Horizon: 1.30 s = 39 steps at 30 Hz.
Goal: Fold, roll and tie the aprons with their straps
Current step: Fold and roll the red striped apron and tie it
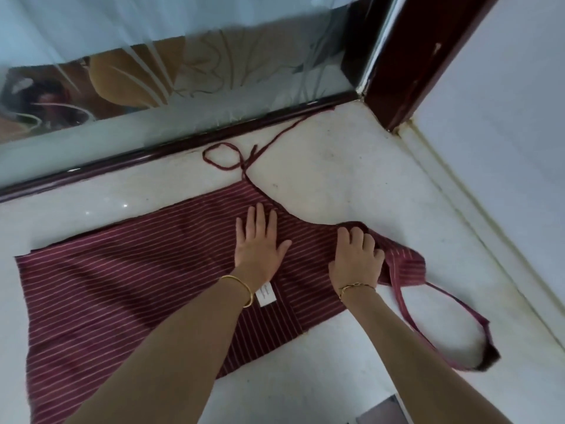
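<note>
Maroon white-striped cloth apron [122, 286]: matt woven fabric, lightly creased. White stone-like surface [336, 179]: smooth, glossy, faintly scuffed. Dark maroon window frame [153, 153]: glossy lacquered finish. Patterned glass pane [214, 71]: shiny, partly frosted. Thin gold bangle [244, 290]: polished metal.

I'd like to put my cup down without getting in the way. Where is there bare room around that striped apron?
Widest: the white surface between the apron, the tie strap and the wall. A thin strip runs along the window frame at left. Crowded: inside and around the neck loop at right.
</note>
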Each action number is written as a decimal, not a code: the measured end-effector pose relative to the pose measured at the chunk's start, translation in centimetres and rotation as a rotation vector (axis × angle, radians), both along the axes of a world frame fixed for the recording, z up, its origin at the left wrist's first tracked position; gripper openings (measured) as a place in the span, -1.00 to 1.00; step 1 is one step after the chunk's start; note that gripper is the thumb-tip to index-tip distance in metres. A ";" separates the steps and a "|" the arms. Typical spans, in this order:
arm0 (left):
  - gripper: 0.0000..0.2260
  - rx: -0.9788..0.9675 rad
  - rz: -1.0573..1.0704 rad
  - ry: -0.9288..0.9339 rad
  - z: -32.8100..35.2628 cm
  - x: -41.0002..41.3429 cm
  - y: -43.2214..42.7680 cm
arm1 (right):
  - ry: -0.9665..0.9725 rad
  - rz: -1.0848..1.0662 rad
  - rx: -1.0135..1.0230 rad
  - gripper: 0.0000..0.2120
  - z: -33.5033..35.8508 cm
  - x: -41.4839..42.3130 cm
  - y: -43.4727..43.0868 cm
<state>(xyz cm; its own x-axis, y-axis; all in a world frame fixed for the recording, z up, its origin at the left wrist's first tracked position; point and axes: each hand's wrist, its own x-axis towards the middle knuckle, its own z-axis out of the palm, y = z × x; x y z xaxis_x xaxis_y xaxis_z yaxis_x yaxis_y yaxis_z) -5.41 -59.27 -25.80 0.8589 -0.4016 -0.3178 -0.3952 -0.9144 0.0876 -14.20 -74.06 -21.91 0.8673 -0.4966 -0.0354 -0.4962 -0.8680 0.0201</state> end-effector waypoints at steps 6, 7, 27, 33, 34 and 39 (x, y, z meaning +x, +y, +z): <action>-0.26 0.017 0.002 -0.066 -0.5 -2.3 5.2 | -0.044 -0.084 -0.045 -0.75 0.7 -2.6 -4.1; -0.26 0.034 -0.006 -0.051 -0.5 -2.2 6.1 | -0.039 -0.096 -0.025 -0.74 0.8 -2.6 -4.9; -0.86 -0.376 -0.334 -0.282 5.2 -5.6 -6.8 | 0.045 0.222 0.507 -0.66 4.1 1.2 -11.0; -0.79 -0.422 -0.519 -0.458 3.2 -8.4 -3.0 | 0.346 0.395 0.807 -0.77 4.6 2.3 -8.0; -0.78 -0.409 -0.491 -0.448 3.1 -8.7 -2.7 | 0.382 0.436 0.771 -0.83 4.6 2.3 -7.6; -0.70 -0.396 -0.377 -0.292 2.7 -9.8 -2.4 | 0.607 0.517 0.393 -0.61 3.9 2.0 -5.5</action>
<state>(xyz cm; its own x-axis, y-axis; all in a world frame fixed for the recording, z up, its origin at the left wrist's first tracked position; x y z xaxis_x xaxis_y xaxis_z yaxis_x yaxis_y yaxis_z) -15.25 -61.64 -23.07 0.6641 -0.7336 0.1442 -0.7434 -0.6274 0.2319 -12.21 -79.54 -17.96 0.7561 0.0971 -0.6472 -0.0409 -0.9800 -0.1948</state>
